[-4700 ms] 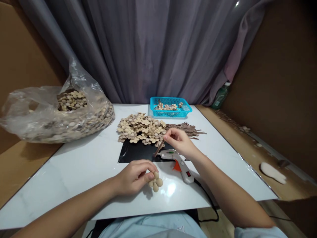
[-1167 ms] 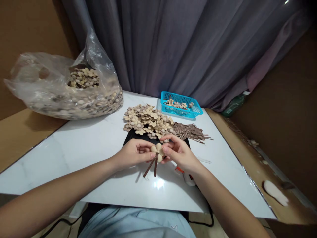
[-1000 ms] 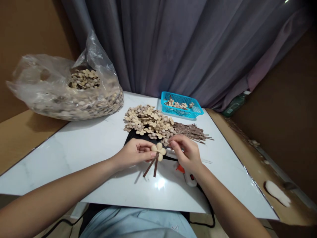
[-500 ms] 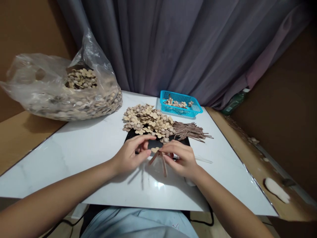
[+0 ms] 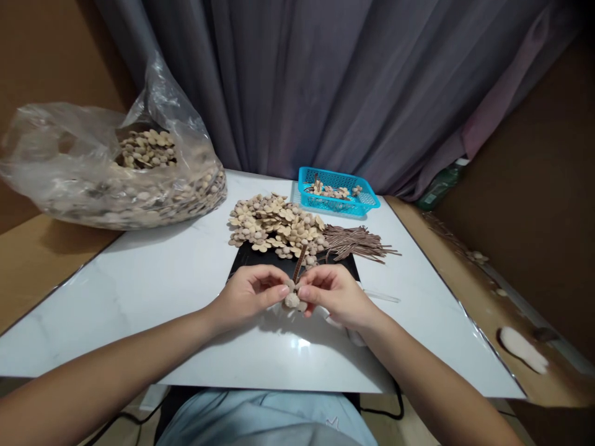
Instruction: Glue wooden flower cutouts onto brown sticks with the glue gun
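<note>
Flower (image 5: 292, 301), brown strip (image 5: 300, 264) jutting from its far side, over the near middle of the white table (image 5: 153, 263): our left hand (image 5: 253, 296) and right hand (image 5: 337, 296), nearly closed, pinch its edges. We're probably pressing both together, though our grip hides where they meet; next calls for steady pressure.

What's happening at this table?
A person is handling a small flower piece with both bare hands: the left hand and right hand pinch it from either side, and a brown strip sticks up beyond it. Just past the hands is a pile of flowers, with a bundle of brown strips to its right. Behind stands a blue basket holding more pieces; a clear bag full of flowers sits at the left.
</note>
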Action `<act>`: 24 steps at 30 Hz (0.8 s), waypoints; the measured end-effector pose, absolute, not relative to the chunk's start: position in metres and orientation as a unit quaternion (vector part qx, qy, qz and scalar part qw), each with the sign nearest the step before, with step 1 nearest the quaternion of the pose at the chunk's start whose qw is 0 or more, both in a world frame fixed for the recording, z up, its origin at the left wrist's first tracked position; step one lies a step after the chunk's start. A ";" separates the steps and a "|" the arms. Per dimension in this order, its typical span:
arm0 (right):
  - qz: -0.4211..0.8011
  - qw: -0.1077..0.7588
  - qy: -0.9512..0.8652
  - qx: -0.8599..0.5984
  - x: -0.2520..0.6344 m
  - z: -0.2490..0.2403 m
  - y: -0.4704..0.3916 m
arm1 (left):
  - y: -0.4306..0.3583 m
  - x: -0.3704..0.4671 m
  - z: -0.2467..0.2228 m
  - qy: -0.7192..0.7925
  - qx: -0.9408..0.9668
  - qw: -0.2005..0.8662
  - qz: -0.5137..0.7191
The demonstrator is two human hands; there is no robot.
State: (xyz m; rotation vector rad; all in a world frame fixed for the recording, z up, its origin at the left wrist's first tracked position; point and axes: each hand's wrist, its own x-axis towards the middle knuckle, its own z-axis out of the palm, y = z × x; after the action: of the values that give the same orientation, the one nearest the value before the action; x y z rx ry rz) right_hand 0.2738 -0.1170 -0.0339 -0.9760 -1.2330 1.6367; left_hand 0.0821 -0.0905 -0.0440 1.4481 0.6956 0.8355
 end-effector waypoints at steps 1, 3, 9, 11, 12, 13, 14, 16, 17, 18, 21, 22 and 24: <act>0.652 0.421 -0.491 -0.395 0.273 -0.033 -0.118 | -0.091 0.082 -0.044 0.303 0.627 0.618 0.363; 0.643 0.422 -0.494 -0.406 0.273 -0.033 -0.119 | -0.092 0.082 -0.043 0.308 0.631 0.617 0.356; 0.611 0.437 -0.519 -0.408 0.271 -0.034 -0.120 | -0.094 0.082 -0.038 0.323 0.636 0.609 0.347; 0.606 0.437 -0.524 -0.409 0.270 -0.035 -0.121 | -0.094 0.083 -0.038 0.329 0.632 0.610 0.348; 0.602 0.439 -0.527 -0.410 0.269 -0.035 -0.121 | -0.094 0.083 -0.038 0.330 0.631 0.610 0.348; 0.596 0.441 -0.529 -0.413 0.269 -0.036 -0.122 | -0.094 0.083 -0.038 0.330 0.630 0.611 0.348; 0.590 0.443 -0.530 -0.417 0.269 -0.036 -0.122 | -0.094 0.083 -0.038 0.332 0.629 0.610 0.348; 0.579 0.449 -0.532 -0.425 0.268 -0.036 -0.122 | -0.095 0.084 -0.038 0.336 0.627 0.607 0.355; 0.575 0.452 -0.530 -0.428 0.268 -0.036 -0.122 | -0.095 0.084 -0.038 0.339 0.624 0.604 0.362; 0.574 0.455 -0.528 -0.430 0.269 -0.036 -0.122 | -0.095 0.085 -0.039 0.343 0.619 0.601 0.371; 0.586 0.455 -0.518 -0.425 0.271 -0.036 -0.120 | -0.095 0.086 -0.040 0.353 0.599 0.598 0.399; 0.596 0.452 -0.514 -0.420 0.272 -0.036 -0.119 | -0.095 0.086 -0.041 0.356 0.592 0.599 0.404; 0.617 0.444 -0.505 -0.410 0.273 -0.036 -0.118 | -0.095 0.087 -0.041 0.361 0.582 0.600 0.413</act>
State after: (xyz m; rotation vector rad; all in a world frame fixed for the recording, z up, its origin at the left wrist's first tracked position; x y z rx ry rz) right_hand 0.2730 -0.1180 -0.0355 -1.0156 -1.2508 1.5288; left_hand 0.0869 -0.0945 -0.0411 1.3486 0.8379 0.9564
